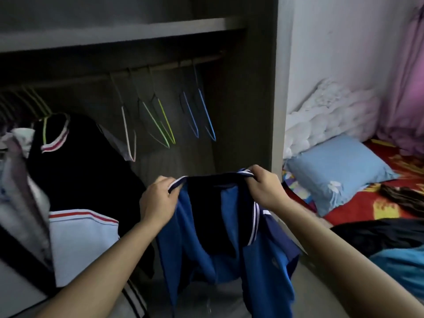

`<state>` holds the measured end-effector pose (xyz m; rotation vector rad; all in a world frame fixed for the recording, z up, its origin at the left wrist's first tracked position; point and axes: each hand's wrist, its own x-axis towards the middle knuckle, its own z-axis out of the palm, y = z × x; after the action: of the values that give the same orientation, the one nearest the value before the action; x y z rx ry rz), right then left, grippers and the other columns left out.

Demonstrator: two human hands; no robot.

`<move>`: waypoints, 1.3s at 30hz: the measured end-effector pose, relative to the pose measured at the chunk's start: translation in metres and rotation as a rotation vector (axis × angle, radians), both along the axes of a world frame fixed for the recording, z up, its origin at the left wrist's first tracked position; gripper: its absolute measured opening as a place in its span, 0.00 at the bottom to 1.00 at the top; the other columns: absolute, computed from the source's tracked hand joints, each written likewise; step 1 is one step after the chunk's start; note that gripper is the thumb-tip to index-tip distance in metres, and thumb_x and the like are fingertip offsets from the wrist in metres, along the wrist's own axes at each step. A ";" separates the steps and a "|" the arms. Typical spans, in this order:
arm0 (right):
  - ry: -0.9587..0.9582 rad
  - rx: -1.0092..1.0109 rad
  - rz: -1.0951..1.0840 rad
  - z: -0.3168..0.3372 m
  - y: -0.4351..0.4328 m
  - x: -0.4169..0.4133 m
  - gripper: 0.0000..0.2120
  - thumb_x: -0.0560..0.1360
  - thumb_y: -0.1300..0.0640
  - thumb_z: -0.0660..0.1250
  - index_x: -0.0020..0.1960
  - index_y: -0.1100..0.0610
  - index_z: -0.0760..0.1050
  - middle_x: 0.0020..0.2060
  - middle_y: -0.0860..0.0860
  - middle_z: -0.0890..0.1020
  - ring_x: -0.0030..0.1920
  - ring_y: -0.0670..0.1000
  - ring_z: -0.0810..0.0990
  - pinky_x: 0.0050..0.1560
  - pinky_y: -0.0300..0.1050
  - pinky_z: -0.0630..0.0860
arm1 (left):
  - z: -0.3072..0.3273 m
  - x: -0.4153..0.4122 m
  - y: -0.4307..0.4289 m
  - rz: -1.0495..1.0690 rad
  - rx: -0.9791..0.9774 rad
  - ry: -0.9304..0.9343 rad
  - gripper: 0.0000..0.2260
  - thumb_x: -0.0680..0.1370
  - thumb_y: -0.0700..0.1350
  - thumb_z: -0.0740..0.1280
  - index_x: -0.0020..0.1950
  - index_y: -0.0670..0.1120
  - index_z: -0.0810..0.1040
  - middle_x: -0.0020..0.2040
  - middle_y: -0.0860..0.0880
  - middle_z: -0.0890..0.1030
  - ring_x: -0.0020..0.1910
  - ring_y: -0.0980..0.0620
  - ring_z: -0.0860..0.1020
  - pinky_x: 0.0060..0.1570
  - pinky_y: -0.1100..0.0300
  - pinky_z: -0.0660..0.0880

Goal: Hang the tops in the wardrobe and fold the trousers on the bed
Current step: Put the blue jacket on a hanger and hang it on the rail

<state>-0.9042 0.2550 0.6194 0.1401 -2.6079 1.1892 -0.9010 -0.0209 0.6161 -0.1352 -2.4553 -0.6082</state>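
Both hands hold a blue jacket (229, 249) by its striped collar: the left hand (158, 200) pinches one end, the right hand (263, 187) curls round the other. The jacket hangs spread in front of the open wardrobe (252, 88), below the rail (160, 68), where coloured wire hangers (160, 120) dangle. A hung black top (80, 168) crowds the left side. A light-blue pillow (339, 171) lies on the bed (367, 203) at right.

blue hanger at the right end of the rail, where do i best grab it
Probably its bare neck just under the hook, coming from the front: the blue hanger hangs edge-on from the rail, empty. The right hand would first have to release the blue jacket.
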 end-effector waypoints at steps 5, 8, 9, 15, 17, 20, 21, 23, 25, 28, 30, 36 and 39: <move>-0.065 0.068 0.014 -0.005 -0.018 -0.031 0.14 0.82 0.50 0.57 0.44 0.57 0.73 0.43 0.55 0.78 0.48 0.59 0.77 0.49 0.51 0.72 | 0.009 -0.031 -0.021 -0.047 0.111 -0.060 0.05 0.80 0.47 0.65 0.50 0.53 0.81 0.40 0.53 0.82 0.40 0.51 0.79 0.37 0.59 0.73; -0.055 0.063 0.021 0.001 -0.036 -0.043 0.12 0.81 0.51 0.58 0.42 0.55 0.69 0.39 0.52 0.79 0.44 0.57 0.77 0.44 0.51 0.72 | 0.005 -0.056 -0.033 -0.235 0.223 -0.334 0.07 0.78 0.36 0.65 0.51 0.45 0.81 0.46 0.48 0.83 0.48 0.48 0.81 0.45 0.64 0.72; -0.044 0.065 0.026 0.006 -0.045 -0.048 0.11 0.80 0.51 0.59 0.40 0.54 0.69 0.37 0.50 0.78 0.42 0.55 0.77 0.41 0.50 0.70 | 0.002 -0.062 -0.039 -0.278 0.252 -0.447 0.05 0.78 0.36 0.66 0.51 0.43 0.80 0.48 0.46 0.83 0.50 0.47 0.81 0.49 0.61 0.74; -0.110 0.299 0.167 0.053 -0.097 -0.089 0.12 0.77 0.47 0.64 0.37 0.52 0.74 0.35 0.48 0.78 0.40 0.51 0.78 0.37 0.44 0.70 | -0.005 -0.089 -0.096 -0.276 0.179 -0.394 0.13 0.79 0.49 0.67 0.38 0.44 0.80 0.35 0.49 0.81 0.36 0.54 0.78 0.38 0.54 0.74; -0.173 0.427 0.230 0.062 -0.113 -0.102 0.11 0.74 0.44 0.67 0.42 0.51 0.77 0.39 0.48 0.80 0.41 0.48 0.78 0.39 0.44 0.73 | -0.005 -0.099 -0.116 -0.145 0.209 -0.252 0.14 0.80 0.50 0.65 0.37 0.45 0.78 0.34 0.49 0.80 0.37 0.49 0.79 0.39 0.51 0.74; -0.265 0.416 0.285 0.064 -0.136 -0.116 0.13 0.72 0.43 0.70 0.50 0.50 0.79 0.41 0.50 0.83 0.41 0.51 0.82 0.40 0.47 0.79 | -0.006 -0.113 -0.138 -0.014 0.367 -0.113 0.15 0.79 0.48 0.65 0.33 0.47 0.73 0.29 0.52 0.75 0.33 0.49 0.77 0.33 0.56 0.71; -0.271 0.334 0.278 0.064 -0.145 -0.119 0.11 0.73 0.46 0.69 0.52 0.51 0.79 0.41 0.53 0.84 0.41 0.56 0.83 0.40 0.50 0.81 | -0.005 -0.118 -0.143 -0.007 0.435 -0.085 0.14 0.79 0.46 0.66 0.33 0.48 0.72 0.28 0.53 0.75 0.31 0.52 0.75 0.32 0.58 0.69; -0.187 0.188 0.201 0.066 -0.159 -0.126 0.10 0.77 0.47 0.65 0.53 0.52 0.78 0.40 0.55 0.84 0.39 0.58 0.83 0.43 0.54 0.82 | -0.006 -0.126 -0.149 -0.038 0.569 -0.063 0.12 0.79 0.44 0.66 0.35 0.49 0.75 0.29 0.54 0.76 0.31 0.58 0.74 0.33 0.60 0.70; -0.056 0.076 0.077 0.074 -0.169 -0.135 0.15 0.79 0.43 0.62 0.55 0.52 0.76 0.43 0.51 0.81 0.42 0.53 0.80 0.50 0.54 0.80 | -0.010 -0.133 -0.147 -0.093 0.663 -0.109 0.09 0.78 0.43 0.67 0.38 0.47 0.79 0.31 0.54 0.79 0.33 0.56 0.76 0.37 0.56 0.73; 0.121 0.025 -0.047 0.082 -0.182 -0.147 0.20 0.80 0.40 0.59 0.61 0.54 0.73 0.51 0.49 0.78 0.56 0.53 0.77 0.55 0.47 0.72 | -0.024 -0.140 -0.137 -0.121 0.697 -0.207 0.07 0.77 0.43 0.67 0.38 0.48 0.80 0.30 0.55 0.80 0.32 0.55 0.77 0.39 0.56 0.74; 0.143 -0.004 -0.083 0.084 -0.194 -0.153 0.24 0.79 0.38 0.60 0.67 0.54 0.70 0.60 0.51 0.74 0.64 0.53 0.73 0.62 0.48 0.69 | -0.028 -0.144 -0.135 -0.126 0.726 -0.222 0.09 0.76 0.44 0.67 0.36 0.51 0.80 0.28 0.56 0.78 0.29 0.58 0.75 0.36 0.59 0.73; 0.406 0.019 -0.120 0.101 -0.244 -0.170 0.35 0.74 0.30 0.61 0.70 0.54 0.68 0.61 0.52 0.74 0.63 0.52 0.73 0.66 0.50 0.70 | -0.022 -0.156 -0.149 -0.149 0.644 -0.223 0.11 0.77 0.43 0.66 0.36 0.54 0.79 0.33 0.60 0.81 0.34 0.64 0.78 0.35 0.65 0.70; 0.113 0.051 0.052 0.109 -0.269 -0.186 0.36 0.73 0.31 0.64 0.69 0.57 0.71 0.56 0.54 0.81 0.58 0.53 0.78 0.61 0.48 0.74 | -0.022 -0.159 -0.162 -0.119 0.618 -0.196 0.15 0.77 0.42 0.65 0.32 0.54 0.76 0.28 0.60 0.77 0.29 0.64 0.74 0.30 0.66 0.67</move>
<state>-1.0904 -0.0136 0.7284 0.2784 -2.5509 1.0983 -1.0598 -0.1825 0.5942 0.0299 -2.3281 -1.4558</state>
